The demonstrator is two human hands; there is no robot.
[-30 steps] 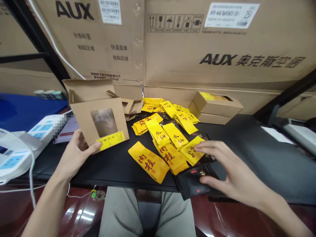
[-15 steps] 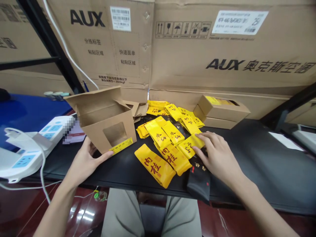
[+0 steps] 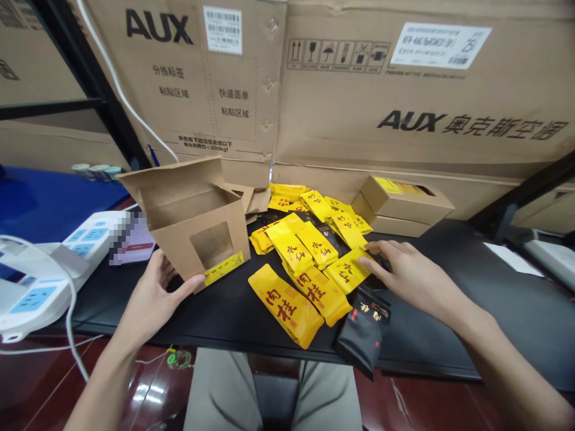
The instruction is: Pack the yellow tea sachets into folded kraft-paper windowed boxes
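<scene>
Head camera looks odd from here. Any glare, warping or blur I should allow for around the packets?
Head view: wide-lens warping bends the cartons near the frame edges; glare streaks the glossy floor; a pixelated patch hides part of the table; the yellow packets look sharp.

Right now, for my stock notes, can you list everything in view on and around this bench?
AUX cartons: several, brown, behind the bench.
Bench: one, black, under everything.
Window box: one, brown kraft with a yellow label, open-topped, front left of the heap.
Yellow sachets: many, heaped mid-bench.
Black sachet: one loose at the front, others partly under the heap.
Small boxes: two, kraft, stacked at right.
Power strips: two, white with blue sockets, at left.
Blue surface: one, far left.
Left hand: one, holding the window box.
Right hand: one, open, beside the yellow sachets.
</scene>
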